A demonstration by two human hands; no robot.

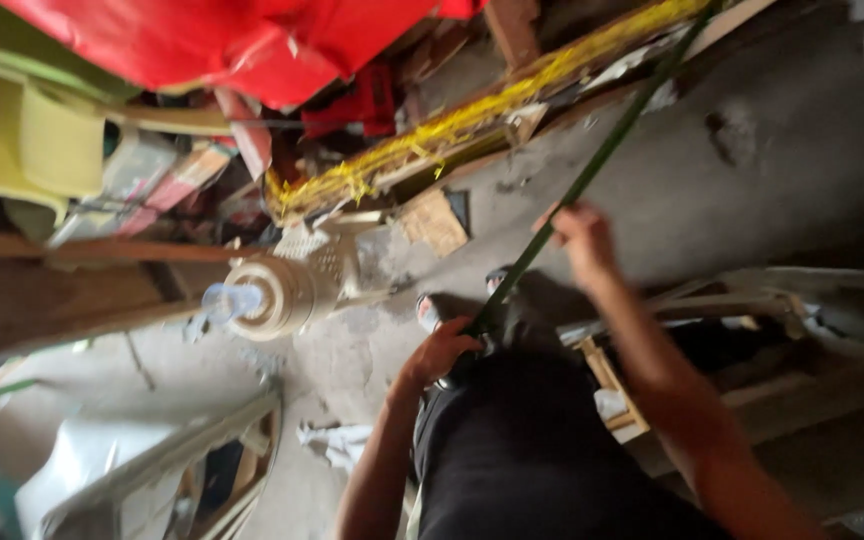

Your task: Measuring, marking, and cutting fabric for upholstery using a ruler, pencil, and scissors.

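Along one green rod [592,172], two hands grip.

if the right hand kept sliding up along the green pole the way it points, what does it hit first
Likely nothing soon: above the right hand, the green pole runs bare to the picture's top edge. The yellow-wrapped plank lies alongside it, though depth is unclear in the blurred view.

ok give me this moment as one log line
left hand: grips lower end of green pole | right hand: holds pole higher up | pole: slants up to the right | nearby: cream fan on concrete floor
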